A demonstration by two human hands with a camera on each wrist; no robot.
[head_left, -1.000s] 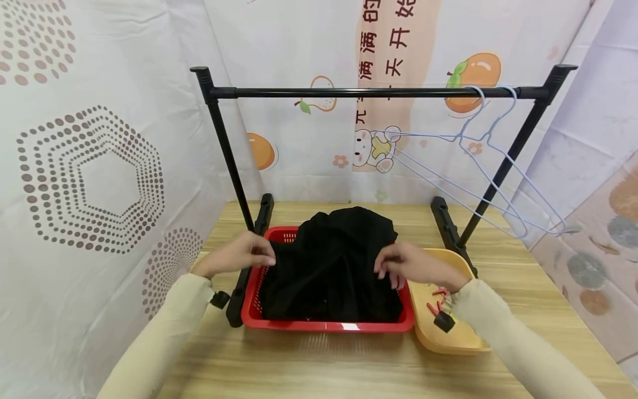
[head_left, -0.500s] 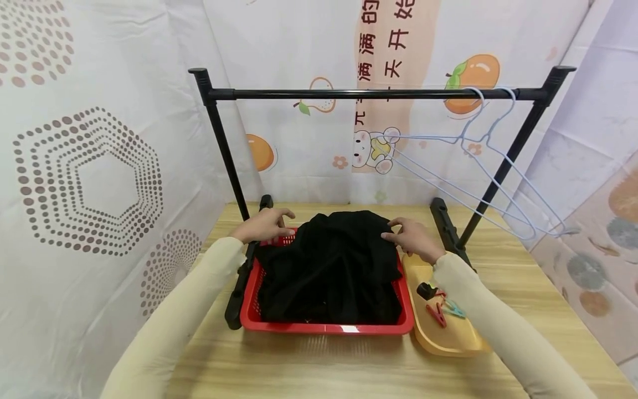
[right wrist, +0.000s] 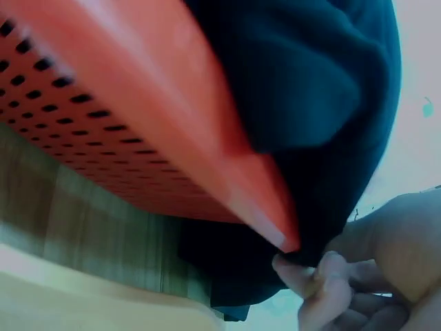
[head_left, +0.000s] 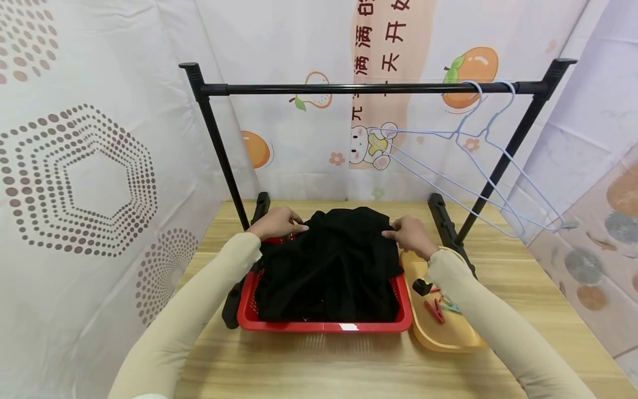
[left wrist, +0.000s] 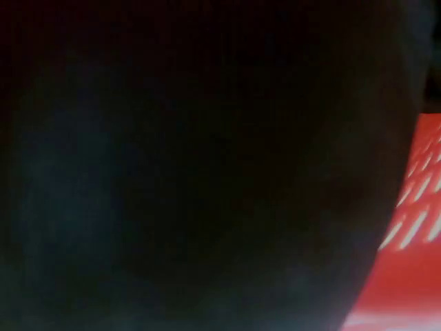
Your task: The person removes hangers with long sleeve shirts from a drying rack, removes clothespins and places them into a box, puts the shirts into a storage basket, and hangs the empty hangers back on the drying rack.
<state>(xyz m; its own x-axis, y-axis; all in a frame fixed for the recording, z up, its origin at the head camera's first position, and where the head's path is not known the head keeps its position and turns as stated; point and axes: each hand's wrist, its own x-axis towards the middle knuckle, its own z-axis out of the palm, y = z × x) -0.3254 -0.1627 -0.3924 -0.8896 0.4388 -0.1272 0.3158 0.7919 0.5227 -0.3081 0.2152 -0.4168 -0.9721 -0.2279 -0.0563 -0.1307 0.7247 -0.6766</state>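
A rumpled black cloth fills the red basket and spills over its far part; its exact kind does not show. My left hand pinches the cloth's far left edge between thumb and fingers. At the far right edge my right hand pinches it too. In the right wrist view the right hand's fingertips meet the cloth beside the basket rim. Dark cloth covers most of the left wrist view, hiding the left fingers there.
A black rack spans the table behind the basket. Two blue hangers hang at its right end. Right of the basket stands a yellow tray with red clothespins and a teal one. Patterned curtains enclose the back and sides.
Both hands moved from the basket's sides towards its far part over the last second. Their fingers have come onto the cloth's far edges. Rack, hangers and tray stay put.
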